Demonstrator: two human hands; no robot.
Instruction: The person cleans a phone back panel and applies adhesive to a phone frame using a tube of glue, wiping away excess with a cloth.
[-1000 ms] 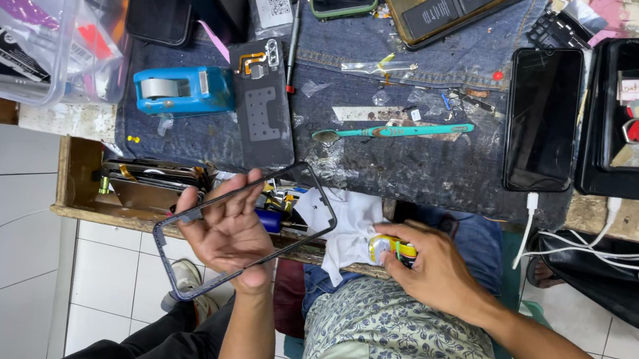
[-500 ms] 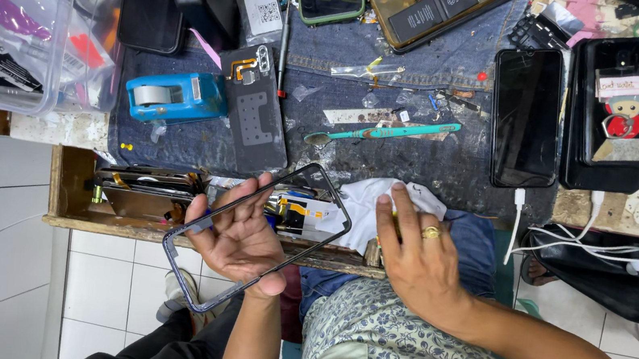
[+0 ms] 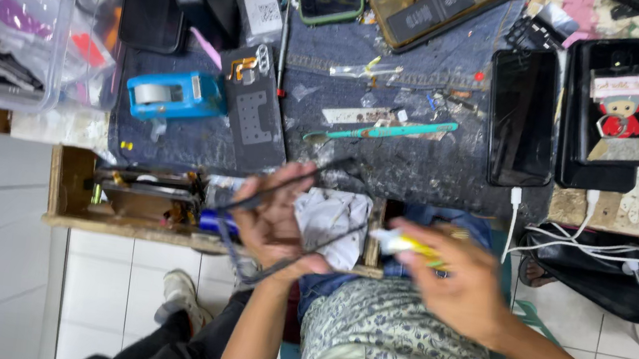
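Head view: left hand [image 3: 275,223] held a thin dark phone frame [image 3: 282,220] flat over the lap, just below the worktop [image 3: 387,155]. Right hand [image 3: 457,282], blurred, gripped a small yellow-and-white tube [image 3: 409,246] beside it, prob. to reach the frame's edge.

- Denim mat [image 3: 421,147]: bare patch lying open between green tweezers [image 3: 380,132] and near edge.
- Blue tape dispenser [image 3: 174,93], black phone [image 3: 520,117] crowding left and right.
- Clear plastic bin [image 3: 23,13] blocking far left.
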